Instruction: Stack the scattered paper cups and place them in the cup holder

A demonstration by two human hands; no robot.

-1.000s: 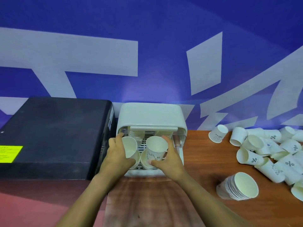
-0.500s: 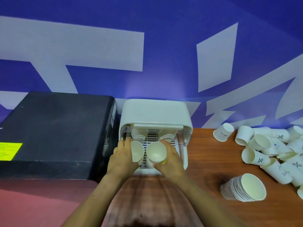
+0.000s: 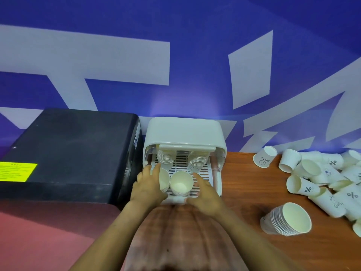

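Two front cup stacks (image 3: 180, 183) stand upright, mouths up, on cup holder tray (image 3: 210, 173), between both hands. Left hand (image 3: 148, 186) fingers curl round the left stack; right hand (image 3: 205, 194) fingers lie relaxed beside the right one. Loose paper cups (image 3: 320, 178) lie right on wooden counter (image 3: 244, 184); blue wall behind.

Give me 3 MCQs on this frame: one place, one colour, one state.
1. Where does the loose cup stack lie?
A. on the black box
B. on the wooden table, right of the cup holder
C. inside the holder

2. What colour is the label on the black box?
A. yellow
B. red
C. white

3. The cup holder front is:
A. shut
B. open, cups on its tray
C. taken off

Answers:
1 B, it lies tipped on the table.
2 A, bright yellow.
3 B, the slatted tray shows.
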